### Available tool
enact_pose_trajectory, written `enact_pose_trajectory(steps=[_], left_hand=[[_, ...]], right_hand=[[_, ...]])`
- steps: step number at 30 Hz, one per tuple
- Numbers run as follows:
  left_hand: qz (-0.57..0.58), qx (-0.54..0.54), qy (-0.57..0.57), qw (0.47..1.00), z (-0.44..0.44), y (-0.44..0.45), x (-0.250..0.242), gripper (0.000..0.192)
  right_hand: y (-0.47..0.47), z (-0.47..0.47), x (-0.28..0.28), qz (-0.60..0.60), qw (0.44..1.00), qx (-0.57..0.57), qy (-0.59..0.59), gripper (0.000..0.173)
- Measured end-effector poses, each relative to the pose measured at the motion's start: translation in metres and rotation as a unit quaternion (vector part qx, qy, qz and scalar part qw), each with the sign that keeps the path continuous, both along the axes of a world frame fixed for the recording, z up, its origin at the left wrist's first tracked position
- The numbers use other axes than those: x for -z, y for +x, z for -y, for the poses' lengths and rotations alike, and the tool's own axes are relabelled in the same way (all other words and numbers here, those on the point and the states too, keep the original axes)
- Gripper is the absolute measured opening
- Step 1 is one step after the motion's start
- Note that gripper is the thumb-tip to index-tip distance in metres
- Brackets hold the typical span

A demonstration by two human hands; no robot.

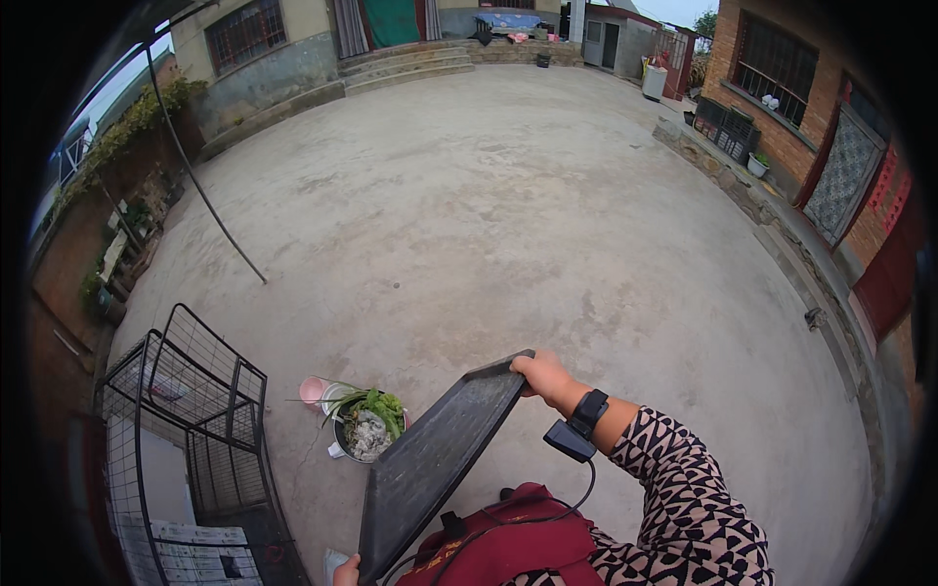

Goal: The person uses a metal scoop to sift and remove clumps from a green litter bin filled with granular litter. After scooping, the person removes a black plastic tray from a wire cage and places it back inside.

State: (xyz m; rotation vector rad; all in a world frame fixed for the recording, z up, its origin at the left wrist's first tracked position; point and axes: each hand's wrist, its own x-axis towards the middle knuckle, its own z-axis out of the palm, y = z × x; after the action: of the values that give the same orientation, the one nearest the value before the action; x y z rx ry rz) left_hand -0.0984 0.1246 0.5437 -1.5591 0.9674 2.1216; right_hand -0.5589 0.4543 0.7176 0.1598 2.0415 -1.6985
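Observation:
A black rectangular tray (440, 458) with a raised rim is held at a tilt in front of my body. My right hand (544, 377) grips its far upper corner. At the picture's bottom edge, my left hand (347, 571) holds the near lower corner; only part of that hand shows. Just beyond the tray's left side, a pot (338, 431) stands on the concrete, filled with leafy green vegetables (383, 412) and a clear plastic bag (368, 437). The tray covers part of the pot.
A black wire-mesh cage (220, 410) with its top panel raised stands at left. Near the pot is a pink container (313, 390). A thin pole (205, 190) slants down to the concrete yard (469, 220). Stone-edged steps (799, 286) run along the right, below a brick house (791, 44).

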Motion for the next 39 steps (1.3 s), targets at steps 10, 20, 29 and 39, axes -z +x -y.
enact_pose_trajectory(steps=[10,20,29,39], left_hand=[[-0.097,-0.256,-0.078,0.959,-0.128,0.023,-0.099,0.029],[-0.270,-0.455,-0.105,0.842,-0.238,-0.014,-0.176,0.061],[-0.149,-0.436,-0.324,0.826,-0.211,-0.132,-0.201,0.063],[-0.015,-0.340,-0.566,0.751,-0.211,-0.229,-0.145,0.068]], right_hand=[[0.020,0.015,-0.017,0.008,0.974,-0.178,-0.141,0.027],[-0.045,0.026,0.121,0.232,0.906,-0.226,-0.274,0.023],[-0.081,0.059,0.285,0.427,0.882,-0.196,-0.046,0.023],[-0.037,0.067,0.297,0.570,0.676,-0.467,0.006,0.044]])
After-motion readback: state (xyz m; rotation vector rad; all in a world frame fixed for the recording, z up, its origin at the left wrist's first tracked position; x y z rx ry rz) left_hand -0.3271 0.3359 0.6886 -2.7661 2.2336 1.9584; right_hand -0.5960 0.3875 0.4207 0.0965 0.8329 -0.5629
